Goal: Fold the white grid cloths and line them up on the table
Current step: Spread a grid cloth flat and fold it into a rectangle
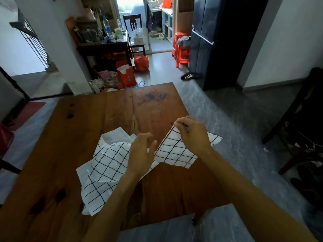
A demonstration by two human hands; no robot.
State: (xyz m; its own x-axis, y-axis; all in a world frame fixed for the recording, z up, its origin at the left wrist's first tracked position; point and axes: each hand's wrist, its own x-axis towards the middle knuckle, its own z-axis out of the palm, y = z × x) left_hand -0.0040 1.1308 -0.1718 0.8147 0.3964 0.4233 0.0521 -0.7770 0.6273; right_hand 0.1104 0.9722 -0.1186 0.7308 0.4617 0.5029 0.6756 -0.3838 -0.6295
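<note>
- Cloths lie on the brown wooden surface (73,137), toward its near right part.
- Right hand (193,135) pinches the far corner of 1 cloth (174,151), lifting that corner; this cloth reaches the surface's right edge.
- Left hand (141,154) hovers over the crumpled pile (106,165), its grip spread and holding nothing.
- Pile sits just left of the held cloth, touching it; how many cloths it holds cannot be told.
- Red stools (181,49) stand well beyond the surface's far edge.
</note>
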